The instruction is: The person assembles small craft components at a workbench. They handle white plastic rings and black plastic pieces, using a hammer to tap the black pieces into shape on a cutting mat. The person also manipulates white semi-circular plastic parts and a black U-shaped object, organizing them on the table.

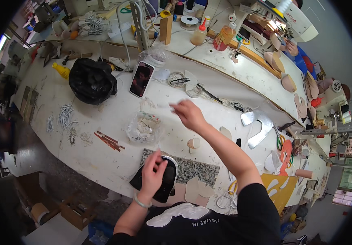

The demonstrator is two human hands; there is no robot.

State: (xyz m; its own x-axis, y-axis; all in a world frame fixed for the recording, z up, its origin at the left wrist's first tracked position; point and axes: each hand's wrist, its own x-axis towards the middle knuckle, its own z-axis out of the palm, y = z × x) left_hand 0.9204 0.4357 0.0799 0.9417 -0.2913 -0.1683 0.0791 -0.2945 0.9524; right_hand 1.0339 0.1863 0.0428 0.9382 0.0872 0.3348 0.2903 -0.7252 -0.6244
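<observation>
My right hand (189, 115) is raised over the middle of the table, its fingers pinched together. A faint pale bit shows at its fingertips, too small and blurred to name. My left hand (153, 173), with a bangle at the wrist, is above a glossy black curved piece (168, 179) with a pale edge. Its fingers are curled together, and what they hold, if anything, I cannot make out. The black piece lies partly on a speckled stone slab (200, 171). Between and beyond my hands sits a clear plastic bag (144, 127) with pale bits in it.
A phone (142, 79) stands propped beyond the bag, beside a black plastic bag (92, 81). White cords (65, 117) and brown strips (109, 141) lie left. Thread snips (179, 80) and a silver curved plate (257, 127) lie right. Another person's hand (291, 47) is near a sewing machine (294, 20).
</observation>
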